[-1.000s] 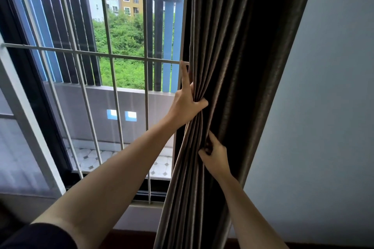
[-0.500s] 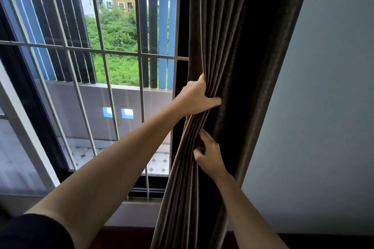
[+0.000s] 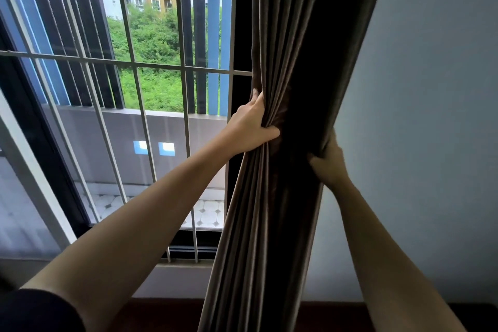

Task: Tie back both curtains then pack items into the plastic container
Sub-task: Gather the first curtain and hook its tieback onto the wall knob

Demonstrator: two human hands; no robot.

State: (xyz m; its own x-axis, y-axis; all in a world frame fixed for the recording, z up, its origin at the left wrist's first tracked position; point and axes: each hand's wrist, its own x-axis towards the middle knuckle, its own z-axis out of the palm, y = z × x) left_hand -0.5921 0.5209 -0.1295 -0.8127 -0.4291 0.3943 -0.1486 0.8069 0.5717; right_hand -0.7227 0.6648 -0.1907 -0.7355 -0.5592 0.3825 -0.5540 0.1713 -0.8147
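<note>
Two bare hands on one dark brown curtain, gathered into a pleated bundle at the right edge of the window, against the pale wall. Left hand grips the bundle's window-side edge, fingers wrapped round into the folds, thumb pressed across the front pleats. Right hand sits on the wall-side edge, slightly lower than the left, thumb hooked into the front fabric, other fingers curled behind the cloth and hidden. Both are clenched on curtain, pinching it into a narrow waist between them; fabric flares wider above and below that point. Bundle leans, top tilting right, bottom hem out of frame. Both forearms bare and extended; dark sleeve at the lower left corner on the left arm. White window bars left of the curtain, just beside the left hand. Balcony wall, tiled floor, green trees and apartment blocks visible through the glass. Dark skirting strip along the bottom of the wall.
</note>
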